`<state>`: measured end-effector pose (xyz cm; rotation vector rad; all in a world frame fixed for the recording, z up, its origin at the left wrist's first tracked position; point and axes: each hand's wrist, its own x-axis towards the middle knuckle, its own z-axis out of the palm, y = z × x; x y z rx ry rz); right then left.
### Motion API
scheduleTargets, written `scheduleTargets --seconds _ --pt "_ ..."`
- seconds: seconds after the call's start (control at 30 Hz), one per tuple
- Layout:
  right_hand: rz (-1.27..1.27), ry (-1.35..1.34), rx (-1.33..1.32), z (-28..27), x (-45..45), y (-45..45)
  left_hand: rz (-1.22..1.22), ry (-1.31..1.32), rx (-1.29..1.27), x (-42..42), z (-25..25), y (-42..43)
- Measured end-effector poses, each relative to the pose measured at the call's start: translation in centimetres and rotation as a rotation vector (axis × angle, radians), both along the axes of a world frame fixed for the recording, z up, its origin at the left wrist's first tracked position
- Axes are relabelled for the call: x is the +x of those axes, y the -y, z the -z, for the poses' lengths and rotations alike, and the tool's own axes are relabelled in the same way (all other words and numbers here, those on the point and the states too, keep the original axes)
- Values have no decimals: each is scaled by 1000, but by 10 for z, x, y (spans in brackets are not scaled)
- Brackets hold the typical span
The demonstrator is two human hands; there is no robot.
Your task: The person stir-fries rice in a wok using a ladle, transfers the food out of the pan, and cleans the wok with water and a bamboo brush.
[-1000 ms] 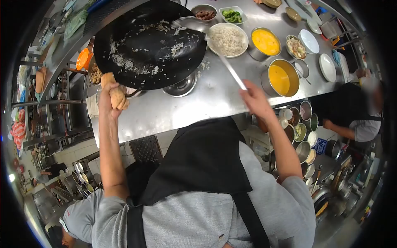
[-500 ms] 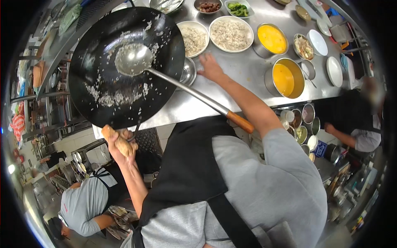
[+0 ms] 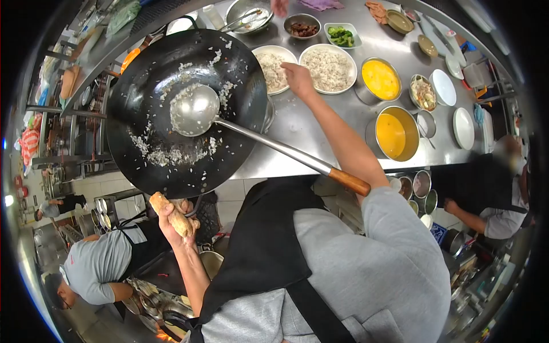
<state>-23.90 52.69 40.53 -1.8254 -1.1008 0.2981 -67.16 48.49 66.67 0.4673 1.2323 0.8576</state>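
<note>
A large black wok (image 3: 229, 154) with rice grains stuck inside is at the counter's left edge. My left hand (image 3: 182, 228) is closed around its handle through a folded tan cloth (image 3: 171, 214). Inside the wok lies a big steel ladle (image 3: 195, 108); its wooden handle (image 3: 350, 182) reaches across to my right forearm. Over the left plate of rice (image 3: 264, 54) is my right hand (image 3: 300, 80), a finger stretched out and nothing visible in it; its other fingers are partly hidden. Close by on the right sits a second plate of rice (image 3: 327, 68).
Pots of yellow liquid (image 3: 391, 128) (image 3: 380, 79), a bowl of meat (image 3: 301, 27) and a dish of green vegetables (image 3: 341, 37) stand on the steel counter (image 3: 337, 134). Another person's hand (image 3: 279, 7) shows at the far edge. Co-workers stand at left (image 3: 100, 260) and right (image 3: 497, 200).
My right hand has moved from beside the metal bowl to over the left rice plate. The wok and ladle have shifted slightly right and down in view. Another person's hand has appeared at the top.
</note>
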Motion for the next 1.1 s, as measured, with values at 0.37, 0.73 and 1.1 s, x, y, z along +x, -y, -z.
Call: scheduleTargets --seconds 0.37,0.73,1.1 --pt "-317 -956 -600 -229 -62 277 426 12 -101 19 20 -16" --pt "817 -1019 -317 -295 -355 458 1389 379 -352 135 56 33" --pt "1723 -697 268 -360 -547 425 2128 794 -470 139 10 244"
